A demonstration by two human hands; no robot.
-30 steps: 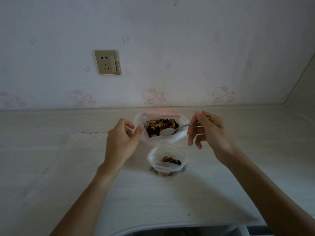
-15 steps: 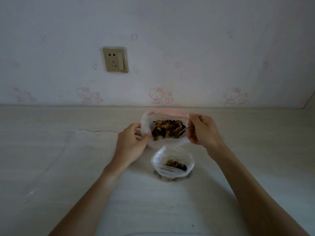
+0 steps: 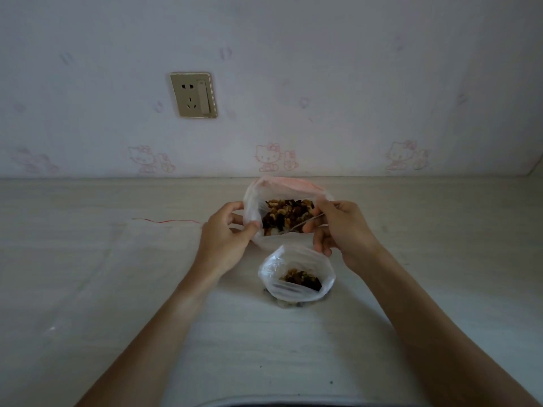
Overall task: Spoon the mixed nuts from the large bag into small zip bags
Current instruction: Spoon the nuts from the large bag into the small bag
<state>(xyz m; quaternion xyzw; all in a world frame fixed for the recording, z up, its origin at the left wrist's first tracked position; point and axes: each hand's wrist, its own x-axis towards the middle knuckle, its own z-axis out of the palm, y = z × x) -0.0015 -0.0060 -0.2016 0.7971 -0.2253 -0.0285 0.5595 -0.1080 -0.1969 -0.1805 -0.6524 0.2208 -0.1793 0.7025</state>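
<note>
Head view: on the desk (image 3: 88, 289) the large bag (image 3: 252, 212) is pinched open by the left hand (image 3: 224, 240); the spoon (image 3: 296, 226), grasped by the right hand (image 3: 342, 230), is sunk in the nuts (image 3: 286, 214). Scooping seems underway; next, a level lift to the small bag (image 3: 295, 289) just nearer.

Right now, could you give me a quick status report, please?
Left hand pinches large bag rim. Right hand holds spoon in nuts. Small bag open, nothing blocking.
</note>
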